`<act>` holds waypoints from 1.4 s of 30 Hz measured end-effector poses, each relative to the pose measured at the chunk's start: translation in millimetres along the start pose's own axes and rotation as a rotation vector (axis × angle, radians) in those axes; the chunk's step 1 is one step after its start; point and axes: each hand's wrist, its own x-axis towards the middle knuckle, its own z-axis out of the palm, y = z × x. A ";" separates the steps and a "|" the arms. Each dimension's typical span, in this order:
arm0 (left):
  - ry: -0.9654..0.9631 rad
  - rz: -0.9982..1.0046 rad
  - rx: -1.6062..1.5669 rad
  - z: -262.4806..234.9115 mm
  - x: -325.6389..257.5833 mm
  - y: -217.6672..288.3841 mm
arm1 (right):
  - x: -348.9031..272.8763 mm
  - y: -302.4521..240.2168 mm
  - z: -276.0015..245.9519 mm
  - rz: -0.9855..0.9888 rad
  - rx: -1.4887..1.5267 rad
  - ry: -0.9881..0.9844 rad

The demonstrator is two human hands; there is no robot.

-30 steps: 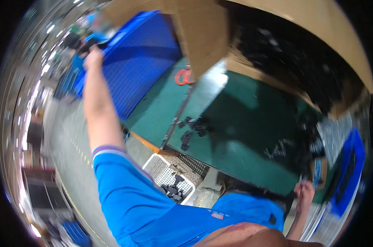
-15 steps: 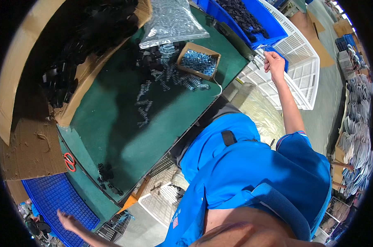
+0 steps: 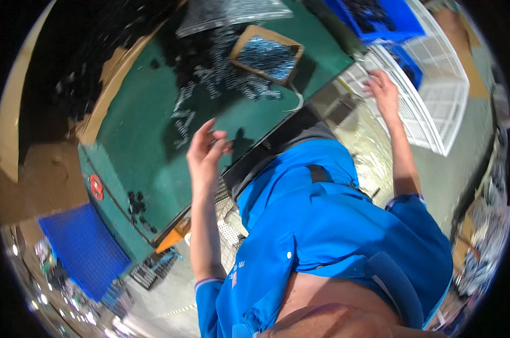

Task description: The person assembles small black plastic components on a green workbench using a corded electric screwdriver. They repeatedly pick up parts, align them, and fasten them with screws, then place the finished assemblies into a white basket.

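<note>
My left hand [image 3: 206, 153] is raised over the near edge of the green table [image 3: 153, 127], fingers loosely bent, the thumb apart from them; I make out nothing in it. Ahead of it lie several coil springs [image 3: 183, 115], strung out in a loose trail. A small cardboard box [image 3: 245, 63] full of shiny springs [image 3: 269, 58] sits at the trail's far end. Off the table's right corner, beside the white plastic basket [image 3: 429, 121], hangs my right hand [image 3: 383, 93]. Its fingers are slightly bent and apart, with nothing visible in them.
A large carton [image 3: 117, 73] of black parts stands at the left. Small black pieces [image 3: 136, 205], red-handled scissors [image 3: 96, 187] and a clear bag [image 3: 232, 12] lie on the table. Blue bins [image 3: 398, 34] fill the far right; a blue tray [image 3: 86, 250] is at the lower left.
My left hand has come from beside the blue tray at the lower left to above the table. My right hand has shifted slightly right, and its fingers have loosened. The view has tilted a little.
</note>
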 end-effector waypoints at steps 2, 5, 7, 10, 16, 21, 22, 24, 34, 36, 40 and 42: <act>-0.015 -0.068 0.115 14.1 7.6 9.0 | 0.0 25.2 -10.8 -0.055 -0.018 0.033; -0.010 -0.041 0.019 -3.2 27.7 8.4 | -3.1 35.2 -17.8 0.008 -0.065 -0.005; 0.069 0.007 0.120 -28.2 55.4 17.9 | -1.6 19.1 -12.5 -0.005 -0.048 -0.012; 0.211 0.089 0.164 -71.3 106.1 44.3 | 5.6 20.1 -7.3 -0.012 -0.012 -0.017; 0.611 0.314 0.846 -97.0 226.8 122.1 | 9.0 22.4 -12.3 0.008 0.076 -0.044; 0.524 0.628 1.601 -40.8 269.4 144.3 | 9.5 10.0 -10.0 0.086 0.213 -0.044; 0.496 0.605 1.705 -37.5 279.9 142.9 | 8.3 6.6 -10.5 0.100 0.238 -0.070; 0.376 0.485 1.831 -42.7 296.6 143.7 | 6.6 8.0 -10.7 0.125 0.288 -0.119; -0.013 -0.059 0.303 -54.7 124.9 122.6 | 8.9 14.4 -6.4 0.043 0.209 -0.079; -0.192 -0.227 0.061 -47.7 60.6 92.6 | 7.6 15.6 -11.1 0.049 0.205 -0.136; -0.243 -0.549 -0.235 -30.7 -8.2 21.8 | 2.7 17.7 -17.3 0.054 0.134 -0.141; -0.255 -0.568 -0.328 -29.6 -11.3 -3.9 | 8.0 14.5 -13.1 0.047 0.135 -0.139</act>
